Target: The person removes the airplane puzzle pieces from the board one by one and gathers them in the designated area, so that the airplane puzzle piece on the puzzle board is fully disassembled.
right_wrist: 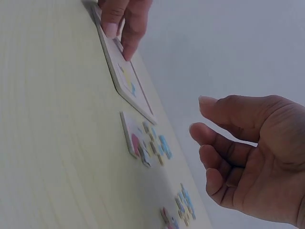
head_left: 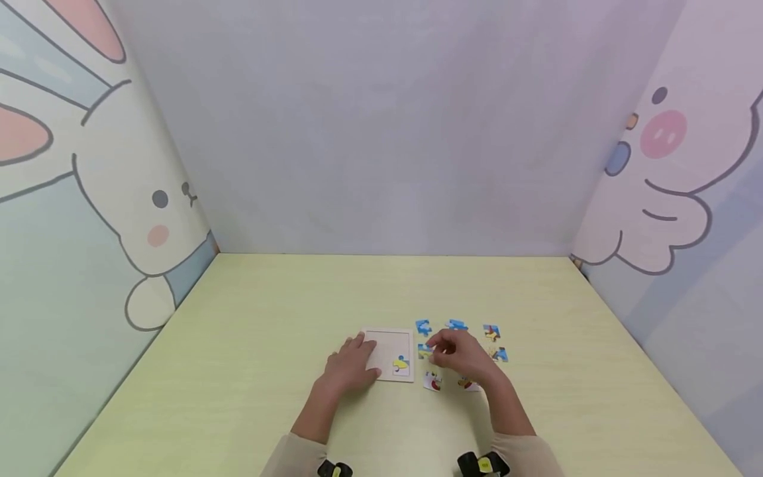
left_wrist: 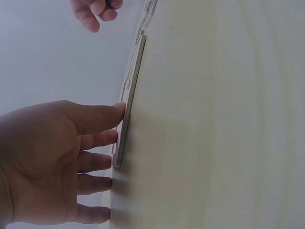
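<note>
A pale square puzzle tray (head_left: 386, 330) lies on the table, with one yellow-and-blue puzzle piece (head_left: 401, 365) in its lower right corner. My left hand (head_left: 350, 366) rests on the tray's left side, fingers spread; the left wrist view shows the thumb on the tray's near edge (left_wrist: 127, 114). Just right of the tray, my right hand (head_left: 461, 356) hovers above the loose pieces. Its fingers are loosely curved, and nothing shows between thumb and index finger in the right wrist view. Nearest to its fingertips lies a blue-and-yellow piece (head_left: 424, 351). The hand partly covers other pieces.
Several loose puzzle pieces lie in rough rows right of the tray, among them a blue one (head_left: 424, 326), a blue-and-red one (head_left: 491, 332) and a white-and-red one (head_left: 432, 381). Printed panels stand behind and beside the light wooden table (head_left: 268, 318).
</note>
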